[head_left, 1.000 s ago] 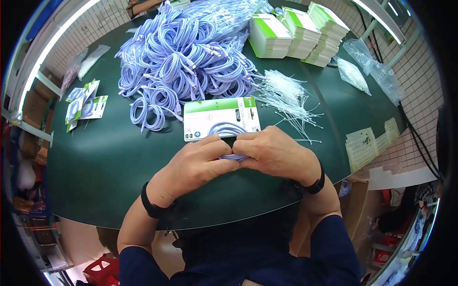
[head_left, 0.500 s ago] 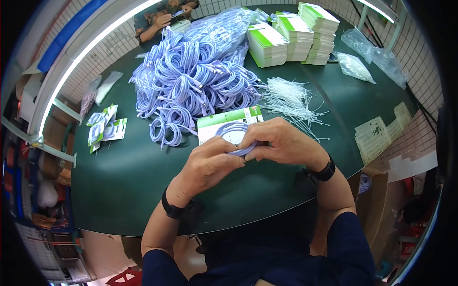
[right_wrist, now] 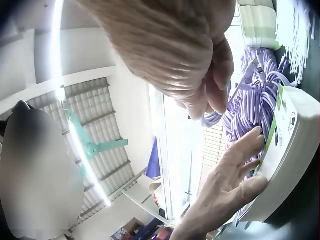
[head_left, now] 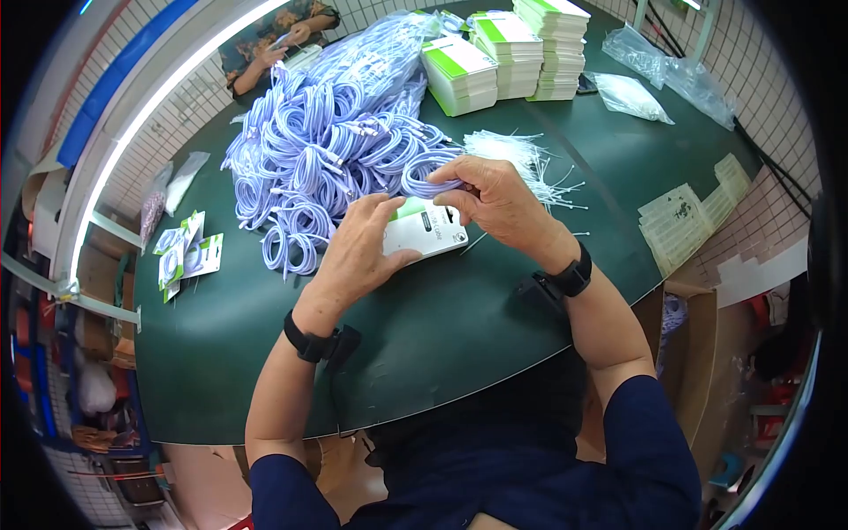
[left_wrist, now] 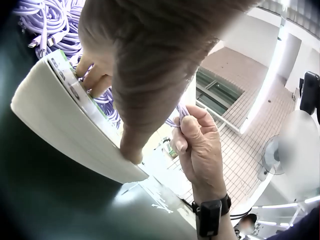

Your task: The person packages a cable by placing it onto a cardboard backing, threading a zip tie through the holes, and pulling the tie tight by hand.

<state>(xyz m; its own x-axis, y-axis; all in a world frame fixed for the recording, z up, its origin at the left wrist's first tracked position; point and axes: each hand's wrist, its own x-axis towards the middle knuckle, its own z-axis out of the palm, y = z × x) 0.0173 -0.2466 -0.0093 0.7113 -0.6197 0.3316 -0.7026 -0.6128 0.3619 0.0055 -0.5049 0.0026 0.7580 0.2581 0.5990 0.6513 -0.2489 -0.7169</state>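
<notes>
Raised above the card stack, a coiled lavender cable [head_left: 422, 174] is pinched by my right hand [head_left: 505, 205], between thumb and fingers. My left hand [head_left: 346, 254] touches the stack of white and green cards [head_left: 426, 233], its fingers over the far left side and its thumb at the near side. In the left wrist view, the left hand [left_wrist: 145, 65] has its fingers and thumb spread across the stack [left_wrist: 65, 115]. The right wrist view shows the left hand [right_wrist: 225, 182] with nearly straight fingers against the cards [right_wrist: 290, 145]. The coil's rear is partly hidden by the right fingers.
A large heap of lavender cables [head_left: 309, 150] lies beyond the hands. White zip ties [head_left: 521, 159] spread to its right, near tall card stacks [head_left: 464, 78]. Packed cards [head_left: 185, 256] lie at the left; a clear bag [head_left: 632, 95] and printed sheets [head_left: 685, 216] are at the right.
My left hand has let go of the coil and moved onto the card stack. The right hand has carried the coil up and away from the left hand. The head view has shifted.
</notes>
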